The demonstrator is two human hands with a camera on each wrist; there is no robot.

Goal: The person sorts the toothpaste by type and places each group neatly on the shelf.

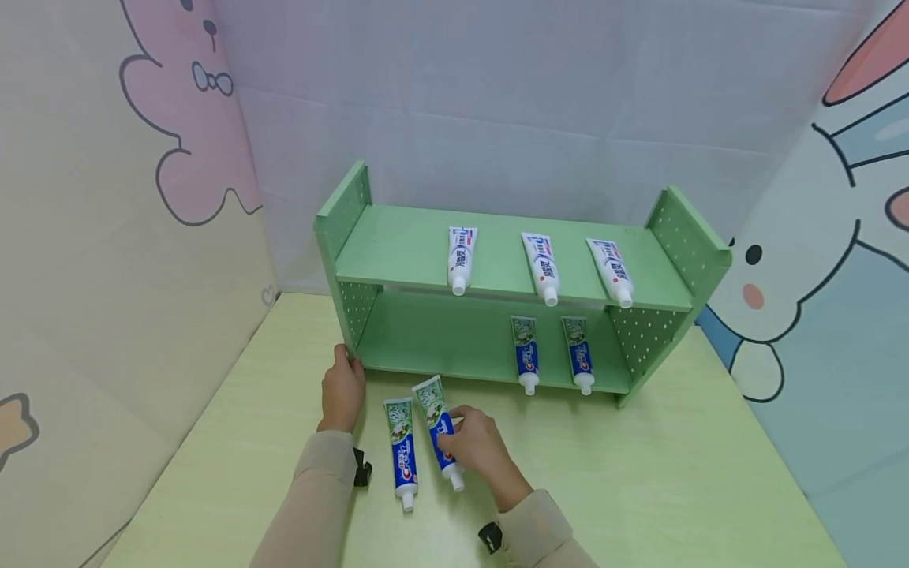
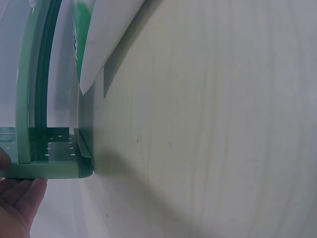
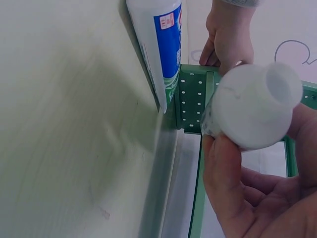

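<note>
My left hand [image 1: 344, 393] grips the lower left front corner of a green two-tier shelf [image 1: 433, 331]. In the left wrist view its fingers [image 2: 33, 196] bend against the side panel's edge. Between thumb and fingers, my right hand [image 1: 481, 447] pinches a blue-and-green toothpaste tube [image 1: 432, 406] in front of the shelf. That tube's white cap [image 3: 252, 111] faces the right wrist camera. Just left of it, a matching toothpaste tube [image 1: 402, 450] lies on the table, cap toward me.
On the upper tier lie three white toothpaste tubes [image 1: 542, 267], caps overhanging the front edge. Two blue-and-green tubes [image 1: 525, 347] lie on the lower tier's right half. The pale table [image 1: 682, 481] meets cartoon-printed panels [image 1: 845, 315] on both sides.
</note>
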